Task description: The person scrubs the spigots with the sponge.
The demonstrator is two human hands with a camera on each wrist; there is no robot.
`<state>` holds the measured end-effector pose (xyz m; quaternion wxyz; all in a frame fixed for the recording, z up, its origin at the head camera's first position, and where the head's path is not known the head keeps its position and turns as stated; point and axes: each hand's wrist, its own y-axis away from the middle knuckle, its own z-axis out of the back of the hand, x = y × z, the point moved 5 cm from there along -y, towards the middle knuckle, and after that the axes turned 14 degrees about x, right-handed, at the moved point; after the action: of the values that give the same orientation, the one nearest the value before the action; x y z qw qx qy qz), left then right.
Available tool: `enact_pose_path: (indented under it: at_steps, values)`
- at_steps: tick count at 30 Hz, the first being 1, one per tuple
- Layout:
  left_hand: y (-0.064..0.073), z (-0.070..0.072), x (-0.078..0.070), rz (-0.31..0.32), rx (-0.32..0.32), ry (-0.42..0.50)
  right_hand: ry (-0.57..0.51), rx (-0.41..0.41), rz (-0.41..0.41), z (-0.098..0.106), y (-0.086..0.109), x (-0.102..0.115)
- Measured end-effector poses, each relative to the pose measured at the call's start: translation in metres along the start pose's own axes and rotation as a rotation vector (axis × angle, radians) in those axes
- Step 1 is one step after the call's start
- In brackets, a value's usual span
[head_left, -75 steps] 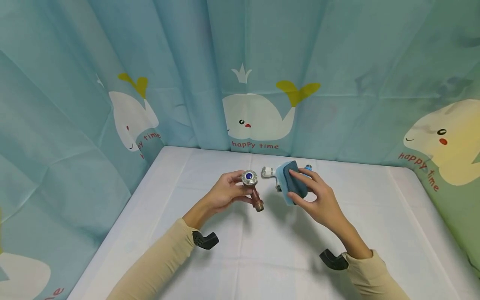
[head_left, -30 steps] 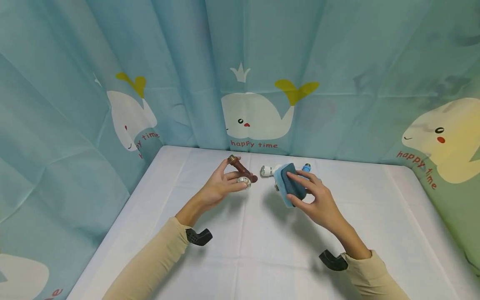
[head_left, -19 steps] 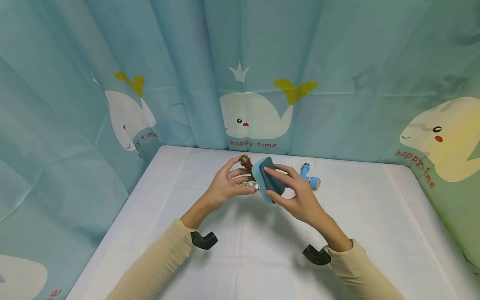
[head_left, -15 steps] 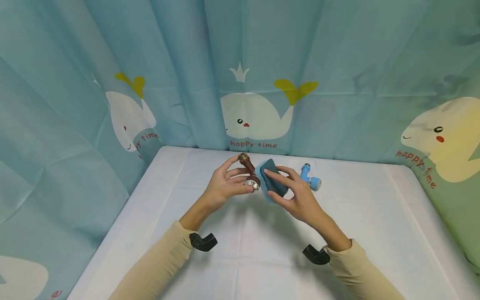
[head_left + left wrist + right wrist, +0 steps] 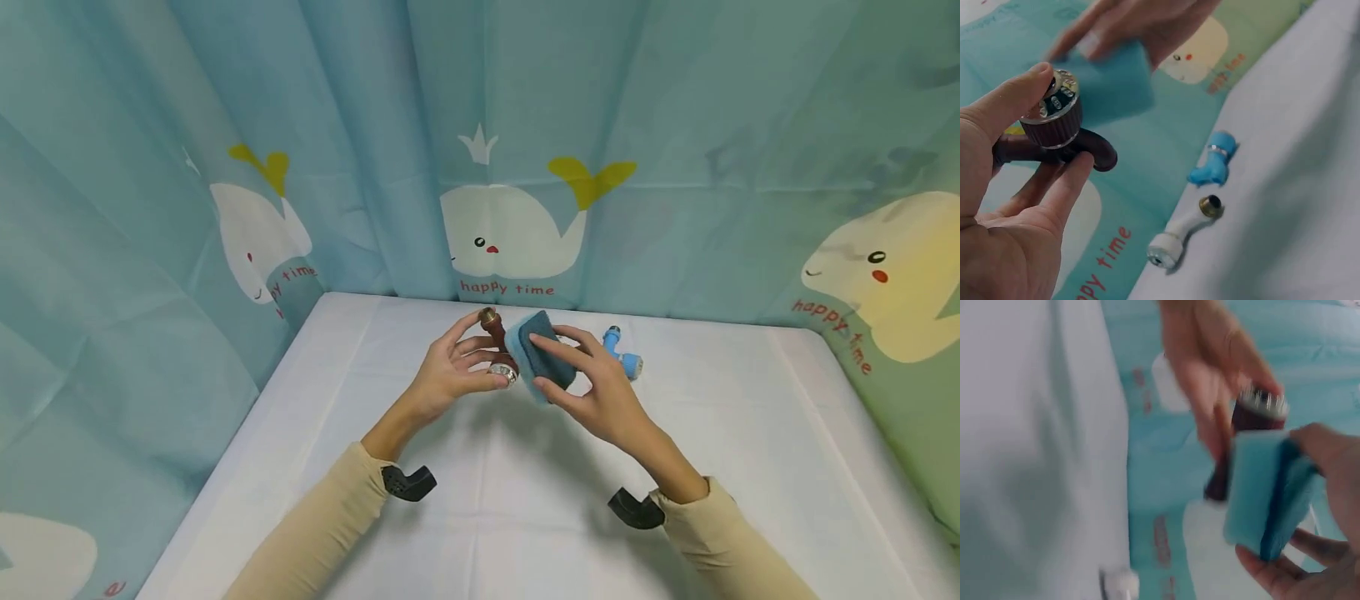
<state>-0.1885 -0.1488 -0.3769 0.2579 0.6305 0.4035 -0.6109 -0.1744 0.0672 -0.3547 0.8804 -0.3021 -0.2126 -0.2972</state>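
In the head view my left hand (image 5: 438, 379) holds a brown angle valve (image 5: 492, 327) up off the table, its threaded end pointing up and its silver-rimmed knob near the thumb. The left wrist view shows the thumb on the knob of the valve (image 5: 1054, 128) and fingers beneath its body. My right hand (image 5: 611, 404) pinches a two-tone blue sponge (image 5: 543, 325) between thumb and fingers. The sponge's lighter face (image 5: 1252, 481) is against or just beside the valve in the right wrist view; blur hides the exact contact.
On the white table (image 5: 420, 533) behind the right hand lies a blue angle valve (image 5: 612, 343). Near it a white angle valve (image 5: 1182, 234) lies on the table, mostly hidden in the head view. A whale-print curtain (image 5: 390, 167) surrounds the table's back and sides.
The brown valve has been turned over in my left hand, so its threaded end points up. My right hand has moved left, bringing the sponge from above the table valves to the brown valve.
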Motion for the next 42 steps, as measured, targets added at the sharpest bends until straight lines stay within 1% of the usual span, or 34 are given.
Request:
enact_pose_path:
  at_steps: [1, 3, 5, 6, 8, 11, 14, 17, 18, 20, 22, 24, 25, 27, 28, 30, 33, 35, 39, 42]
  values:
    - [0.0, 0.0, 0.001, -0.009, -0.005, 0.032, -0.029, -0.006, 0.001, -0.001, 0.0, 0.0]
    - [0.0, 0.0, 0.001, -0.031, -0.019, 0.101, -0.047, -0.014, -0.006, -0.005, 0.001, -0.001]
    - [0.0, 0.0, 0.001, -0.053, -0.036, 0.162, -0.002, -0.027, -0.031, -0.008, 0.002, -0.004]
    - [0.0, 0.0, 0.002, -0.059, -0.046, 0.181, 0.024, -0.048, -0.049, -0.009, 0.003, -0.006]
    - [0.0, -0.001, 0.003, -0.054, -0.066, 0.195, 0.054, -0.098, -0.082, -0.009, 0.006, -0.009]
    - [-0.001, -0.003, 0.006, -0.038, -0.081, 0.202, 0.035, -0.149, -0.073, -0.012, 0.005, -0.008]
    - [-0.002, -0.006, 0.009, -0.036, -0.087, 0.222, 0.052, -0.154, -0.065, -0.015, 0.004, -0.007]
    - [-0.001, -0.006, 0.01, -0.038, -0.093, 0.23, 0.082, -0.144, -0.117, -0.015, 0.005, -0.013]
    - [-0.001, -0.005, 0.01, -0.035, -0.093, 0.229, 0.079, -0.15, -0.121, -0.014, 0.005, -0.013]
    - [-0.001, -0.004, 0.009, -0.025, -0.085, 0.196, 0.057, -0.137, -0.12, -0.013, 0.006, -0.012]
    - [-0.002, -0.003, 0.006, -0.024, -0.057, 0.156, 0.033, -0.101, -0.114, -0.012, 0.006, -0.012]
    - [-0.002, -0.003, 0.005, -0.018, -0.023, 0.116, 0.04, -0.064, -0.111, -0.012, 0.006, -0.012]
    - [-0.001, -0.003, 0.004, -0.014, -0.006, 0.095, 0.05, -0.047, -0.123, -0.011, 0.006, -0.013]
    - [0.001, -0.003, 0.005, -0.006, 0.027, 0.07, 0.051, -0.05, -0.132, -0.009, 0.007, -0.016]
    - [0.002, -0.004, 0.005, 0.003, 0.038, 0.054, 0.046, -0.064, -0.118, -0.008, 0.007, -0.015]
    - [0.003, -0.004, 0.006, 0.014, 0.059, 0.021, 0.023, -0.09, -0.063, -0.007, 0.007, -0.011]
    - [0.003, -0.005, 0.005, 0.015, 0.079, -0.006, 0.017, -0.09, 0.019, -0.007, 0.005, -0.006]
    - [0.003, -0.006, 0.006, 0.01, 0.097, -0.012, 0.043, -0.094, 0.038, -0.007, 0.005, -0.006]
    - [0.004, -0.006, 0.007, 0.023, 0.127, -0.027, 0.072, -0.115, 0.08, -0.002, 0.004, -0.002]
    - [0.005, -0.007, 0.007, 0.047, 0.135, -0.037, 0.1, -0.076, 0.122, -0.003, 0.001, 0.002]
